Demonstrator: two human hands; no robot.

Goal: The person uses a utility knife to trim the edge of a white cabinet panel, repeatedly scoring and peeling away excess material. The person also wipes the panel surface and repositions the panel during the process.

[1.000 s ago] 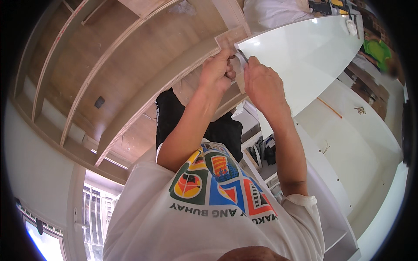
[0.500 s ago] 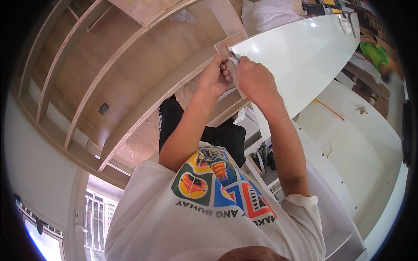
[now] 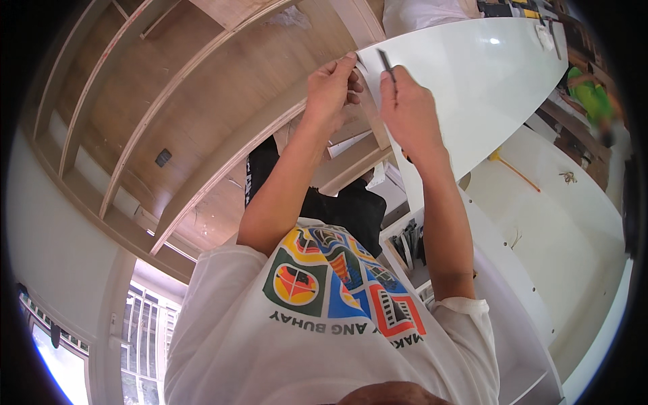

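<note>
"Head view: how might the white panel (image 3: 479, 94) handle?"

"Probably stiff, slick; grip its edges. It extends rightward from the right hand (image 3: 410, 104). Curled left hand (image 3: 329, 89): can't tell its hold. Right grasps a slim dark tool (image 3: 385, 61), likely light."

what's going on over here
A person's right grip has a dark, slim tool, seen against the white panel near its corner. The left grip is pinched up at that same corner; whether anything is in it is too small to tell. A wooden frame stretches off to the left.
</note>
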